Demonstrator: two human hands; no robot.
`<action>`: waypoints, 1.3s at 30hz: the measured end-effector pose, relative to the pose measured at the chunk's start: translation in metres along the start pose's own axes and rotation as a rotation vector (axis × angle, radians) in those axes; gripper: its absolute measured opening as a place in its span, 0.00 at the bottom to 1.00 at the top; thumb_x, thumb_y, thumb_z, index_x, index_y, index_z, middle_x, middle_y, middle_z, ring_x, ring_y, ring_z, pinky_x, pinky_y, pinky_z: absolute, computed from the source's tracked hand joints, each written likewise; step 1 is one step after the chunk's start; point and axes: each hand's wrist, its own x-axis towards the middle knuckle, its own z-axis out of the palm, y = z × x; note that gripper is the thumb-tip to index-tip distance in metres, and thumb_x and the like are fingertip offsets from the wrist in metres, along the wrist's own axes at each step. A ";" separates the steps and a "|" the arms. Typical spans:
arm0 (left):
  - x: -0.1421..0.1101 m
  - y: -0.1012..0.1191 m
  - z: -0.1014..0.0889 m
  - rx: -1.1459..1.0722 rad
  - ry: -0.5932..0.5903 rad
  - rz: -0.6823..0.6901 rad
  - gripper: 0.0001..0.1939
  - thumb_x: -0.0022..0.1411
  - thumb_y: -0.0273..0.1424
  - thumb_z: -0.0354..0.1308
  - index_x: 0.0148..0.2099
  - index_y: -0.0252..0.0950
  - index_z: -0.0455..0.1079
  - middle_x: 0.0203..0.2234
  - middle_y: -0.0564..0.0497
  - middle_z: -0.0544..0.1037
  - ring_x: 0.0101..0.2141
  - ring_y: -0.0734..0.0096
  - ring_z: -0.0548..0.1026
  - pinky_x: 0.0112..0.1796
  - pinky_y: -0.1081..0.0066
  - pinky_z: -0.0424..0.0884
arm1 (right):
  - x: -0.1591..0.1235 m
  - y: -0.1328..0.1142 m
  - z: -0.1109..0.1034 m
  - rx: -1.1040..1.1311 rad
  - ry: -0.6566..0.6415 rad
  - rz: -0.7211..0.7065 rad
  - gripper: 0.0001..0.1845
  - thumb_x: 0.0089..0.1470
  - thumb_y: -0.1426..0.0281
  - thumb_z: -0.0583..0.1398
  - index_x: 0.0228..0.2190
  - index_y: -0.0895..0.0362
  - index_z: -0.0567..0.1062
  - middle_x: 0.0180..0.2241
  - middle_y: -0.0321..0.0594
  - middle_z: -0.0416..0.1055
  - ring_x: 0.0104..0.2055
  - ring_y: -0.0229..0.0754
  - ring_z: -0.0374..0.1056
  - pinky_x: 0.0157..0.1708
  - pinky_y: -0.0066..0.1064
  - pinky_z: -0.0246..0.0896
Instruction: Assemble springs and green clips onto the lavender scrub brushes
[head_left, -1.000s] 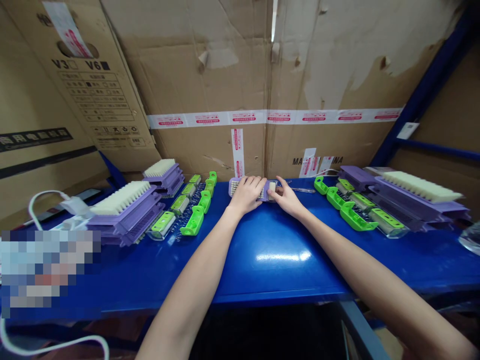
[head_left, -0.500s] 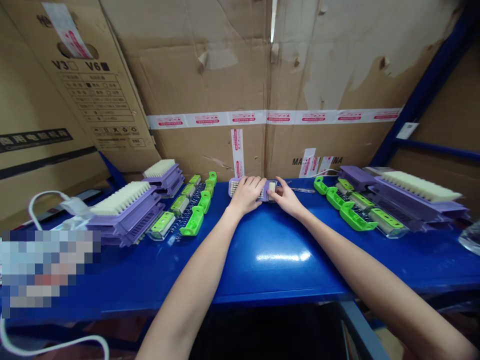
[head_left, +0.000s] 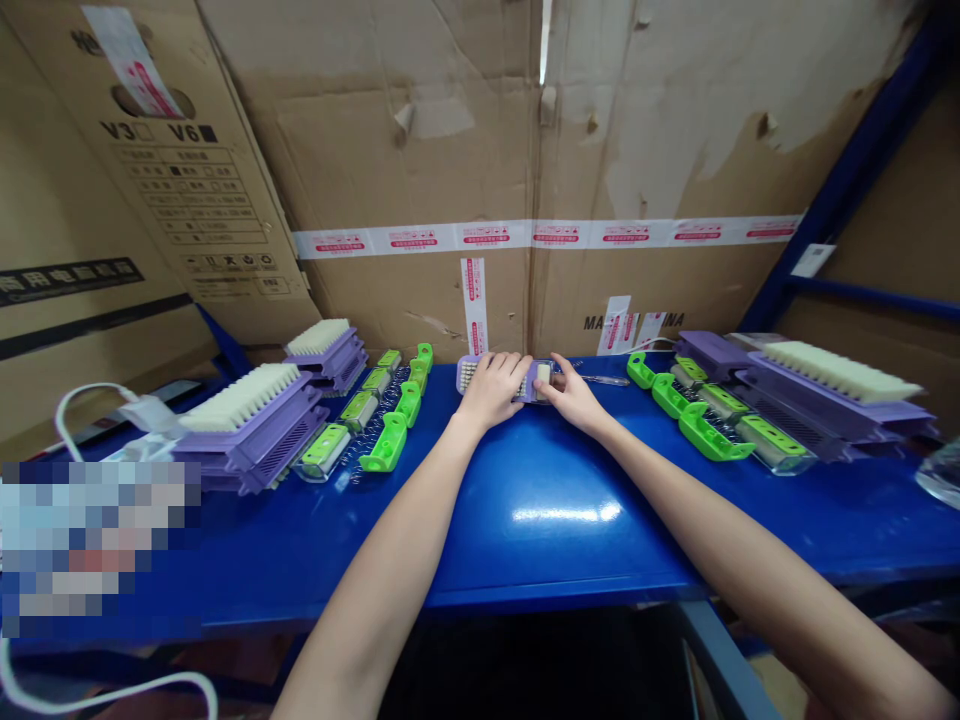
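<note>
Near the back of the blue table, my left hand (head_left: 496,388) lies over a purple piece with rows of whitish bristles or pegs (head_left: 466,374). Its fingers curl over the far side, covering most of the middle. At the piece's right end sits a small clear-cased block with a cream face (head_left: 544,374). My right hand (head_left: 576,398) closes on this block, thumb in front and index finger behind. How the block and the purple piece join is hidden by my hands. Just right of my right hand lies a thin, clear-handled tool (head_left: 606,380), partly covered.
Stacked purple parts with cream bristles stand left (head_left: 247,430) and right (head_left: 832,385). Beside them run green covers (head_left: 386,443), loose springs (head_left: 367,415) and clear-cased green-topped blocks (head_left: 324,450). A white cable (head_left: 90,388) lies far left. Cardboard (head_left: 420,290) walls the back.
</note>
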 end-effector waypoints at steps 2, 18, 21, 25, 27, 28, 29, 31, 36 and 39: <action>0.000 0.000 0.000 0.004 -0.003 -0.002 0.31 0.55 0.32 0.58 0.60 0.28 0.57 0.53 0.38 0.68 0.52 0.53 0.65 0.52 0.58 0.57 | -0.001 -0.002 0.000 0.000 -0.001 0.002 0.42 0.51 0.62 0.60 0.62 0.61 0.50 0.41 0.47 0.75 0.43 0.47 0.72 0.47 0.42 0.66; 0.000 0.000 -0.001 -0.003 -0.006 -0.005 0.32 0.55 0.31 0.59 0.60 0.30 0.57 0.52 0.38 0.68 0.52 0.53 0.65 0.52 0.58 0.57 | 0.001 0.001 0.000 -0.011 -0.008 -0.006 0.43 0.51 0.61 0.60 0.62 0.62 0.50 0.41 0.47 0.75 0.42 0.46 0.73 0.47 0.42 0.66; 0.000 0.000 -0.001 -0.007 -0.008 -0.008 0.32 0.54 0.31 0.59 0.60 0.31 0.57 0.53 0.38 0.68 0.52 0.53 0.65 0.52 0.58 0.57 | 0.001 0.003 0.000 -0.015 -0.009 -0.012 0.42 0.51 0.61 0.60 0.62 0.60 0.50 0.41 0.46 0.75 0.43 0.46 0.73 0.47 0.42 0.66; 0.000 0.000 -0.001 -0.003 -0.002 -0.005 0.32 0.54 0.31 0.59 0.60 0.29 0.57 0.52 0.38 0.68 0.52 0.53 0.65 0.52 0.58 0.57 | 0.001 0.003 0.000 -0.012 -0.011 -0.015 0.43 0.51 0.60 0.60 0.62 0.60 0.50 0.42 0.47 0.74 0.43 0.46 0.73 0.47 0.41 0.66; 0.000 0.000 0.000 0.000 0.002 -0.002 0.32 0.55 0.32 0.59 0.60 0.28 0.57 0.52 0.37 0.68 0.52 0.53 0.65 0.52 0.59 0.57 | 0.001 0.003 0.000 -0.004 -0.008 -0.013 0.43 0.51 0.60 0.60 0.62 0.61 0.50 0.42 0.47 0.74 0.43 0.46 0.72 0.47 0.42 0.66; 0.000 0.000 0.000 0.000 0.003 -0.002 0.32 0.55 0.31 0.59 0.60 0.28 0.57 0.52 0.37 0.68 0.52 0.53 0.65 0.52 0.59 0.57 | 0.001 0.003 0.000 -0.001 -0.006 -0.013 0.43 0.51 0.61 0.60 0.62 0.61 0.50 0.42 0.47 0.75 0.43 0.46 0.72 0.47 0.42 0.66; 0.000 0.000 0.000 -0.002 0.004 -0.003 0.32 0.55 0.32 0.59 0.60 0.28 0.57 0.52 0.37 0.68 0.52 0.53 0.65 0.52 0.59 0.57 | 0.001 0.003 0.000 0.002 -0.005 -0.014 0.43 0.51 0.61 0.61 0.62 0.61 0.50 0.41 0.47 0.75 0.43 0.47 0.73 0.47 0.42 0.66; 0.000 0.000 0.000 -0.007 0.004 -0.007 0.32 0.55 0.31 0.58 0.60 0.29 0.57 0.52 0.38 0.68 0.52 0.53 0.65 0.52 0.58 0.57 | 0.001 0.003 0.000 0.005 -0.001 -0.014 0.43 0.51 0.61 0.61 0.62 0.61 0.50 0.41 0.46 0.75 0.43 0.47 0.73 0.46 0.43 0.66; 0.000 0.001 0.000 -0.015 -0.005 -0.018 0.32 0.55 0.32 0.58 0.60 0.31 0.57 0.53 0.38 0.68 0.53 0.53 0.65 0.53 0.57 0.57 | 0.001 0.003 0.000 0.016 -0.014 -0.010 0.43 0.51 0.61 0.60 0.62 0.61 0.50 0.41 0.47 0.75 0.41 0.46 0.73 0.46 0.42 0.67; -0.001 0.001 0.000 -0.012 0.003 -0.031 0.32 0.55 0.32 0.58 0.61 0.32 0.57 0.53 0.39 0.68 0.53 0.53 0.65 0.56 0.53 0.53 | 0.001 0.003 -0.001 0.000 -0.017 -0.006 0.43 0.51 0.60 0.60 0.62 0.60 0.49 0.41 0.46 0.75 0.42 0.46 0.73 0.46 0.42 0.67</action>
